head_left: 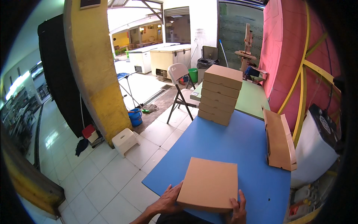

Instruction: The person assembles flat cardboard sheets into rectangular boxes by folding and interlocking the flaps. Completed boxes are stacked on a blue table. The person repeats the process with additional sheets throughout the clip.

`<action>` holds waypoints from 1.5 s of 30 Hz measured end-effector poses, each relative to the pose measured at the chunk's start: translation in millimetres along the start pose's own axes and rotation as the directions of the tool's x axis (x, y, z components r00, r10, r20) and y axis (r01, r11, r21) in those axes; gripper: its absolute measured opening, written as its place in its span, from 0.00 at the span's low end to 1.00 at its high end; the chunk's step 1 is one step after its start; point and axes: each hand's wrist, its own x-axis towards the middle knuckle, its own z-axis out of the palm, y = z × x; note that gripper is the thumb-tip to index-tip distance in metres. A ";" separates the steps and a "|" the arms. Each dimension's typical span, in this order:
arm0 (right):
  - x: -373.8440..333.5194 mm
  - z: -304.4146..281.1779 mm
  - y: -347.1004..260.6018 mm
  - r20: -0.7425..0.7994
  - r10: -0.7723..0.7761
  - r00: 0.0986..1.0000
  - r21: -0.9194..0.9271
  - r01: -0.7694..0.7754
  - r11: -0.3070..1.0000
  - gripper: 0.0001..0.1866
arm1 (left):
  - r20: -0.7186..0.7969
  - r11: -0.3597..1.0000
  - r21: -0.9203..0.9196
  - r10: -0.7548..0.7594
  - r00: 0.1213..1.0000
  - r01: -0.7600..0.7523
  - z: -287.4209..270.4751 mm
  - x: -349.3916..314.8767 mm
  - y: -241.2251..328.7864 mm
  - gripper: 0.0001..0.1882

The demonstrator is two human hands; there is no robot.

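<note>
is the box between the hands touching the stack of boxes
Apart: the head view shows a strip of blue table between the box and the stack

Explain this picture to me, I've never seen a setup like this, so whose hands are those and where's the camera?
There's no machine: a person works with a bare left hand and bare right hand. The one picture comes from a wide fisheye camera on the person's head, looking down, so straight edges bend toward its rim. On the flat blue table are a stack of brown cardboard boxes at the far end and a long, creased brown cardboard piece along the right edge. At the near end, the hands touch the left side and near right corner of a closed, square-looking brown cardboard box.
</note>
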 end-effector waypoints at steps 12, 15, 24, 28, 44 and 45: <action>2.2 20.0 1.1 -0.067 -0.045 0.997 0.140 0.054 0.989 0.35 | -0.386 0.998 0.025 -0.036 0.922 0.050 19.2 18.8 -10.3 0.32; -0.4 19.6 0.7 -0.062 -0.012 0.998 0.162 0.022 0.987 0.34 | -0.471 0.998 0.031 -0.036 0.882 0.057 22.4 22.2 -7.3 0.29; -4.6 26.0 7.8 -0.084 -0.027 0.996 0.165 0.040 0.985 0.36 | -0.499 0.779 -0.623 -0.318 0.806 -0.079 29.0 24.9 6.7 0.18; -1.0 32.6 5.6 -0.115 -0.039 0.993 0.140 0.055 0.989 0.35 | -0.554 0.512 -0.785 -0.326 0.766 -0.350 40.5 36.4 8.9 0.18; 28.5 53.7 -33.8 -0.156 -0.028 0.987 0.322 0.078 0.943 0.34 | -0.002 -0.300 -0.954 0.025 1.000 0.005 109.6 73.0 -1.0 0.36; 29.7 55.2 -34.9 -0.167 -0.036 0.985 0.306 0.086 0.948 0.35 | 0.000 -0.283 -0.959 -0.014 1.000 -0.004 107.1 72.0 4.4 0.37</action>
